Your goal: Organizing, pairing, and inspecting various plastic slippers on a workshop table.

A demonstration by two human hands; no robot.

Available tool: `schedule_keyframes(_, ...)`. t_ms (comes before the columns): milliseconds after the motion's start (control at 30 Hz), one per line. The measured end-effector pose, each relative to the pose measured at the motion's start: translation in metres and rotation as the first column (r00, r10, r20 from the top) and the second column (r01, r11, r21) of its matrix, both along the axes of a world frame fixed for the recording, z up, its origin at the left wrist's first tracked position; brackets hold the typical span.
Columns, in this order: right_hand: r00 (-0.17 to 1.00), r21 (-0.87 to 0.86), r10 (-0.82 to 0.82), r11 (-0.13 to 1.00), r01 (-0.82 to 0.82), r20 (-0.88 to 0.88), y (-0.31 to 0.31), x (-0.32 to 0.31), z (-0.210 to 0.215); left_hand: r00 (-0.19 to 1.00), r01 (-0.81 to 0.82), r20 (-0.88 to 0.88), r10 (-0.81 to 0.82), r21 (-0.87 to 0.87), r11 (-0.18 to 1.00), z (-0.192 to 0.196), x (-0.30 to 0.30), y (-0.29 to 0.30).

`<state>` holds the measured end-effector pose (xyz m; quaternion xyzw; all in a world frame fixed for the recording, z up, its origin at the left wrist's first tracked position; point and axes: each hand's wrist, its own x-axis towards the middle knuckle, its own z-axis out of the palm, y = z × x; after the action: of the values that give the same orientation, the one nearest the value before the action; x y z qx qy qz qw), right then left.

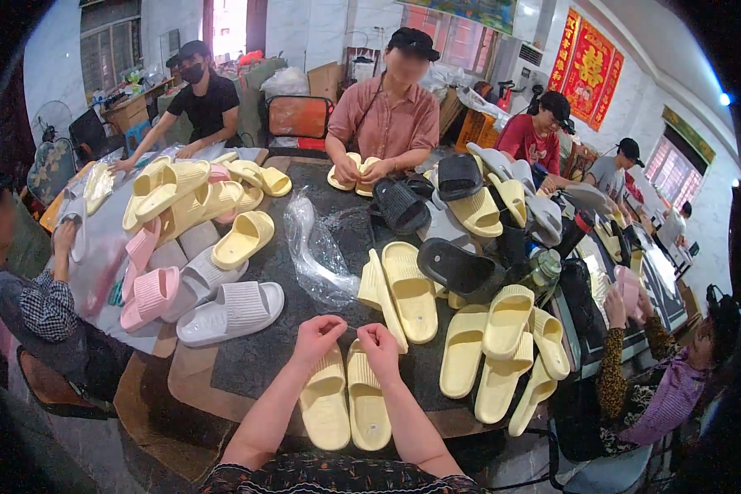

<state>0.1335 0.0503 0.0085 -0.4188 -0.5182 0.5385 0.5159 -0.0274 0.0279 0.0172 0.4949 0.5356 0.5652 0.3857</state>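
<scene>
A pair of pale yellow slippers, the left slipper and the right slipper, lies side by side at the table's near edge, toes pointing away from me. Over their straps are my left hand and my right hand, both closed in a pinch. What looks like a thin strand runs between my fingertips; its exact kind is too small to tell. Just beyond my right hand, a yellow slipper lies next to another one tipped on its side.
Crumpled clear plastic bags lie mid-table. Grey slippers, pink slippers and yellow ones pile up at left. At right are more yellow slippers, black slippers and a bottle. Several people work around the tables.
</scene>
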Motion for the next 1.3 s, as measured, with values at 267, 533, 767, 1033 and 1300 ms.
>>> schedule_keyframes(267, 0.997, -0.02, 0.039, 0.999, -0.037, 0.065, -0.003, 0.002, 0.006, 0.998, 0.062, -0.022, -0.062, 0.007, 0.998, 0.005, 0.002, -0.003)
schedule_keyframes(533, 0.992, 0.02, 0.103, 0.994, -0.105, 0.067, -0.001, 0.001, 0.012, 0.988, 0.124, -0.092, -0.121, 0.025, 0.992, -0.003, -0.001, 0.004)
schedule_keyframes(767, 0.996, 0.026, 0.036, 0.999, -0.039, 0.086, 0.0, 0.001, 0.003, 0.995, -0.01, -0.1, 0.018, 0.088, 0.996, -0.001, -0.002, 0.003)
schedule_keyframes(1033, 0.997, -0.012, 0.038, 0.999, -0.037, 0.072, -0.001, 0.002, 0.007, 0.999, -0.035, -0.011, 0.035, 0.056, 0.998, 0.003, -0.003, 0.001)
schedule_keyframes(1300, 0.997, 0.022, 0.049, 0.998, -0.05, 0.062, 0.001, 0.0, 0.002, 0.999, 0.035, 0.039, -0.036, 0.034, 0.999, 0.001, -0.002, 0.002)
